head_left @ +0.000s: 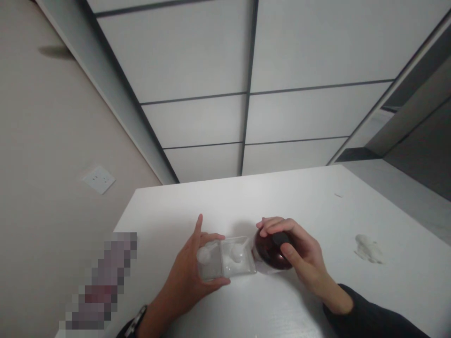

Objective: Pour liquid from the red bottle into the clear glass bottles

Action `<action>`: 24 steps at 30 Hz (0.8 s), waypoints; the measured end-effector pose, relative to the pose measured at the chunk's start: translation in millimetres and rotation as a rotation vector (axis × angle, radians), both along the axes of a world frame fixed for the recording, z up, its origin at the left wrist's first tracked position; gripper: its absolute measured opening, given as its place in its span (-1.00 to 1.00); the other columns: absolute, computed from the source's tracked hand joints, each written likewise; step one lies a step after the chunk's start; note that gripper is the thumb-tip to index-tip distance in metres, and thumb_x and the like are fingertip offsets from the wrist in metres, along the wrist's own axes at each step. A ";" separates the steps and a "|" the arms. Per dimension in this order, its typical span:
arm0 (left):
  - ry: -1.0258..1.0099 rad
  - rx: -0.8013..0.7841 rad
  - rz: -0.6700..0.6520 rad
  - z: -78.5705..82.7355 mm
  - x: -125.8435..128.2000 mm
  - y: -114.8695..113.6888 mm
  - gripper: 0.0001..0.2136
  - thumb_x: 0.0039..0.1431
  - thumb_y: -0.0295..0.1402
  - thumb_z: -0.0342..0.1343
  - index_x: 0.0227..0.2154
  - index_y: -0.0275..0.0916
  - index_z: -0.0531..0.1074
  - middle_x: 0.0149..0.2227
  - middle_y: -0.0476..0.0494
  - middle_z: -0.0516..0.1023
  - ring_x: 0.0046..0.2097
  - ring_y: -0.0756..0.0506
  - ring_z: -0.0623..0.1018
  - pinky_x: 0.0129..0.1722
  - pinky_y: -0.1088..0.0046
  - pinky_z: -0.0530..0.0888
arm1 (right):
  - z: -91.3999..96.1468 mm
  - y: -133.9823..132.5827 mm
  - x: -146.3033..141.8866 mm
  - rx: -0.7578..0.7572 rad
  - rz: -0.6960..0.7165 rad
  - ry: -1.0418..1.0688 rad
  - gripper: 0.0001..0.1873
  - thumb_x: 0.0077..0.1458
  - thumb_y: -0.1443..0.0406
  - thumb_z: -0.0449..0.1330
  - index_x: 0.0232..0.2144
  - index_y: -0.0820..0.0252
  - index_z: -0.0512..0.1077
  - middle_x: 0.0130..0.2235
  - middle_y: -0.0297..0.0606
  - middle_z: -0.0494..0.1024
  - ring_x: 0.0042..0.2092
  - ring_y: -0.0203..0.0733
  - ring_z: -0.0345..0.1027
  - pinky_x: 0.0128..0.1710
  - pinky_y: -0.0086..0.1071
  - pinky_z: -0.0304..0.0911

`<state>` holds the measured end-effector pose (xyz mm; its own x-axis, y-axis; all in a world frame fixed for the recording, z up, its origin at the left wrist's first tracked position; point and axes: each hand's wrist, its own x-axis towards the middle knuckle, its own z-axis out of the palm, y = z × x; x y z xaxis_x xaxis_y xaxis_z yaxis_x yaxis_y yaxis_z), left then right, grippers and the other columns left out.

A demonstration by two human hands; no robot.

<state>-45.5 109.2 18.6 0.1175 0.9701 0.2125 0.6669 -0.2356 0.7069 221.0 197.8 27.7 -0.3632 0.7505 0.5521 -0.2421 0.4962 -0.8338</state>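
Note:
My left hand point(188, 272) grips a clear plastic case point(227, 263) lying on the white table point(317, 206); its fingers wrap the case's left end. Two white rounded pieces show inside the case. My right hand point(299, 256) is curled over a dark red round object point(269, 251) with a black part on top, right beside the case's right end. The thumb presses on its near side and the fingers arch over its far side.
A crumpled white scrap point(368, 249) lies on the table to the right. A wall socket point(98, 179) sits on the beige wall at left. A blurred patch point(102, 281) covers the lower left. White panelled cabinets point(246, 70) rise behind the table.

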 end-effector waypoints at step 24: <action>-0.032 -0.028 -0.043 -1.6 -5.6 2.9 0.31 0.11 -0.19 0.50 0.52 0.17 -0.55 0.18 -0.13 0.62 0.18 -0.28 0.60 0.29 -0.12 0.46 | 0.6 -1.8 1.8 -0.028 -0.017 -0.039 -0.49 0.42 -0.17 0.04 -0.01 0.02 0.54 -0.10 -0.16 0.68 -0.02 -0.03 0.58 0.05 -0.10 0.48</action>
<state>-51.0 112.2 17.0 0.1525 0.9699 0.1900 0.6334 -0.2435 0.7345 222.8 196.0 28.3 -0.3712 0.7714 0.5168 -0.2015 0.4764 -0.8558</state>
